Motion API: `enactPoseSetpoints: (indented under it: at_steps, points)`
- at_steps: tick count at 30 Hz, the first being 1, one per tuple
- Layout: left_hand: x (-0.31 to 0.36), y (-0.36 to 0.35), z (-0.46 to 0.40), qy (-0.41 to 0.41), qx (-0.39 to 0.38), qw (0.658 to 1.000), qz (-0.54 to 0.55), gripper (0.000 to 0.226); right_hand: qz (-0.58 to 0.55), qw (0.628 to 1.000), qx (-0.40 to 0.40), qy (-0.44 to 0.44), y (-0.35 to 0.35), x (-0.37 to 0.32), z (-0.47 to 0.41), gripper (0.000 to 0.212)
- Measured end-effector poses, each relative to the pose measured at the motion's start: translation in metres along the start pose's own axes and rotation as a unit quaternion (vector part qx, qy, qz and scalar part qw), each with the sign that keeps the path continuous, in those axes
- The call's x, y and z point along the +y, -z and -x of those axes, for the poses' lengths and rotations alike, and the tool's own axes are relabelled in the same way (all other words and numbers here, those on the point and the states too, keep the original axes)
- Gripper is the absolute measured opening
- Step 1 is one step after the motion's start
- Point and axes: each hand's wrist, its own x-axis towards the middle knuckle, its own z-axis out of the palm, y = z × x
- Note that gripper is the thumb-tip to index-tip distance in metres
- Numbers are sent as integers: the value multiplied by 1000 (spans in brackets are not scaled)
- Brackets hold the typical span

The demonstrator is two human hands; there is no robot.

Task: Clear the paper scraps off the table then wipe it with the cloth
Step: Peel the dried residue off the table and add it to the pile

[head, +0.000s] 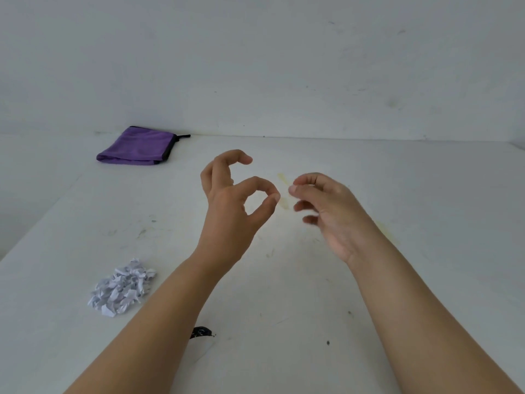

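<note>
A pile of crumpled white paper scraps (122,288) lies on the white table (298,302) at the near left. A folded purple cloth (136,146) with a black edge rests at the far left, against the wall. My left hand (230,206) is raised over the middle of the table, index tip touching thumb tip in a ring, the other fingers curled. My right hand (332,214) hovers just to its right, slightly blurred, fingers curled with the thumb by the index finger. I see nothing held in either hand.
A small black item (202,332) on a white strip peeks out beside my left forearm near the front edge. Yellowish stains (284,191) and dark smudges mark the tabletop. A plain grey-white wall (284,66) closes off the far side.
</note>
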Motion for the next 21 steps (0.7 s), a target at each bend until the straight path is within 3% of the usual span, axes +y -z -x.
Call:
enactPoseSetpoints:
  at_steps: [3, 8, 12, 17, 21]
  points:
    - [1, 2, -1, 37, -9, 999, 23, 10, 100, 990, -4, 98, -1, -5, 5, 9]
    - [-1, 2, -2, 48, -33, 998, 29, 5, 205, 969, -5, 141, -6, 0, 7, 8]
    - [-4, -1, 0, 30, -48, 998, 10, 4, 204, 972, -15, 112, -4, -1, 7, 11]
    - [-6, 0, 1, -75, -23, 994, -76, 4, 115, 993, 2, 26, -7, -3, 6, 14]
    - [-3, 12, 3, -82, -18, 992, -97, 7, 123, 992, -16, 24, -9, -9, 14, 14]
